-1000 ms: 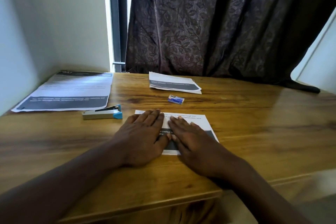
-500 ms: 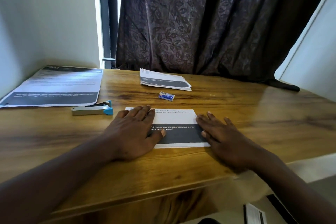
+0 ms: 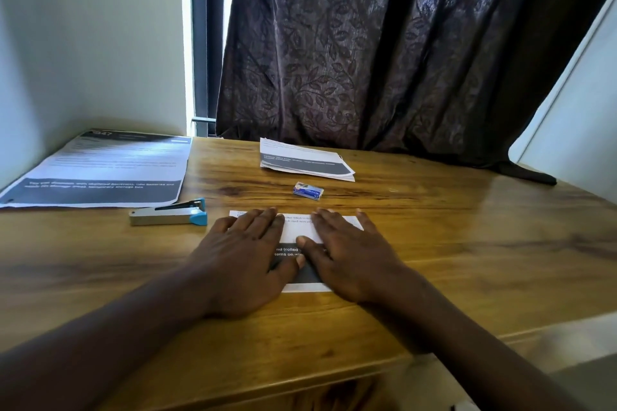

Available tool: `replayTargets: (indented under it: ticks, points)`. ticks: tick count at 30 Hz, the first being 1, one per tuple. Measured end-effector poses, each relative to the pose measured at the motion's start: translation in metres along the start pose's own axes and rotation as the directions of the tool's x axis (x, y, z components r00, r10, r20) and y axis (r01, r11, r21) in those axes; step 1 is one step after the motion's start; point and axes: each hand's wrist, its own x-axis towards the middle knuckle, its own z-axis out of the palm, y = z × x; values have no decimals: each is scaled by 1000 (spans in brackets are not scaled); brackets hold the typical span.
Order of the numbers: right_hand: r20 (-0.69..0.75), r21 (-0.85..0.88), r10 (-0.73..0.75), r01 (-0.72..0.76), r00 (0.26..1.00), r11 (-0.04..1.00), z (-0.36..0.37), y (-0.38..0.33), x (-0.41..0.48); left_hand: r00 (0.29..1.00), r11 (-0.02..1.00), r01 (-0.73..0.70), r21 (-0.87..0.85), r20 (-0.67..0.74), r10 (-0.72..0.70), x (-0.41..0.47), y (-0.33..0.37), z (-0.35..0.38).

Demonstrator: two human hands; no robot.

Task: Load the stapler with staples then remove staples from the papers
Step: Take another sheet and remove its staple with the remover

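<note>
A folded printed paper (image 3: 298, 230) lies flat near the table's front middle. My left hand (image 3: 242, 257) presses palm-down on its left half, and my right hand (image 3: 347, 253) presses palm-down on its right half, fingers spread, thumbs nearly touching. A silver stapler with a blue tip (image 3: 168, 214) lies to the left of the paper, clear of my left hand. A small blue box of staples (image 3: 308, 190) sits just beyond the paper. A folded stack of papers (image 3: 305, 160) rests farther back.
A large printed sheet (image 3: 96, 170) covers the table's far left corner against the wall. A dark curtain (image 3: 384, 53) hangs behind the wooden table (image 3: 467, 243). The table's front edge runs below my forearms.
My right hand has slid left from the paper's right edge back onto the paper, next to my left hand. The left hand stays in place.
</note>
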Motion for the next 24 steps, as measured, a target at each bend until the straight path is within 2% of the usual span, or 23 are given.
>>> replayTargets:
  ticks: [2, 4, 6, 9, 14, 18, 24]
  points:
    - [-35, 3, 106, -106, 994, 994, -2, 3, 2, 1000, 1000, -3, -6, -8, 3, 1, -1, 0]
    - [-112, -4, 146, -148, 983, 989, -4, 1, 7, 1000, 1000, 1, -12, -24, -2, 1, -2, 3]
    - [-249, 15, 85, -84, 965, 996, -8, -7, 17, 999, 1000, 3, -19, -54, -4, 4, -3, 7]
    - [-400, 149, -41, 109, 916, 983, -12, -28, 43, 993, 996, -9, -86, -121, -1, 4, -4, 8]
    - [-436, 362, -11, 187, 900, 913, -5, -49, 83, 930, 965, -30, -260, -362, -69, -1, -17, 4]
    - [-493, 252, -84, 235, 866, 939, 8, -42, 87, 852, 973, -20, -229, -513, -103, -2, -35, -16]
    - [-455, 151, -298, 402, 839, 903, -1, -44, 74, 868, 978, 159, -138, -453, -205, -11, -73, -41]
